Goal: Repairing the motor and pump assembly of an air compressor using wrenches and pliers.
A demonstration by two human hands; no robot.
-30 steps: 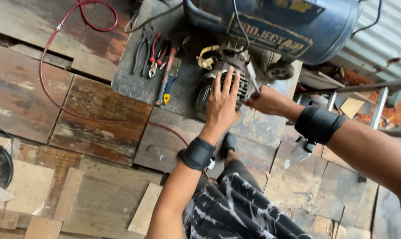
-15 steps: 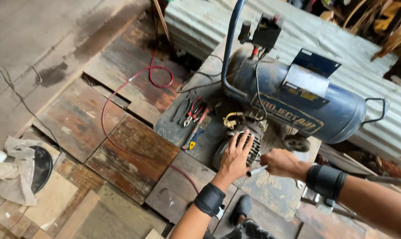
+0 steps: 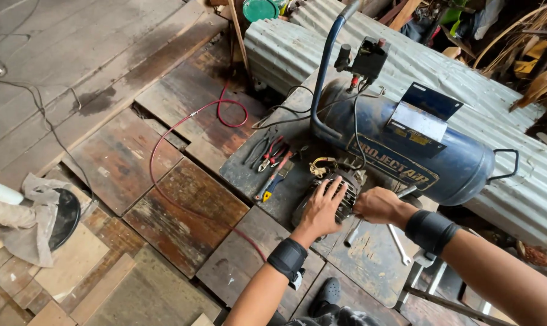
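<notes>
So here's the setup: a small electric motor (image 3: pixel 332 196) with a ribbed grey housing sits on a dark slab on the plank floor (image 3: pixel 183 205), right up against the front of a blue compressor tank (image 3: pixel 406 145). Both hands are on it.

The left hand (image 3: pixel 323 211) lies flat with the fingers spread over the ribbed casing, pressing down from the near side, not gripping anything, just bracing. The right hand (image 3: pixel 377 205) is curled shut at the motor's right end, and a metal tool handle (image 3: pixel 353 232) pokes out below the fist toward the person. Looks like a socket wrench or similar, but the working end is hidden behind the hand, so I can't say exactly what it's on.

The key bit of geometry: the motor's long axis seems to run left to right, roughly parallel to the tank, and it sits straight ahead of both hands. The left hand covers the body, the right is the one at the end face, so the right is closer to whatever fastener is there.

Other stuff around: red-handled pliers (image 3: pixel 272 152) and a blue-and-yellow screwdriver (image 3: pixel 270 184) lie just left of the motor, a spanner (image 3: pixel 399 236) lies to the right, and a red hose (image 3: pixel 183 124) loops across the boards. Black wrist bands on both arms.
</notes>
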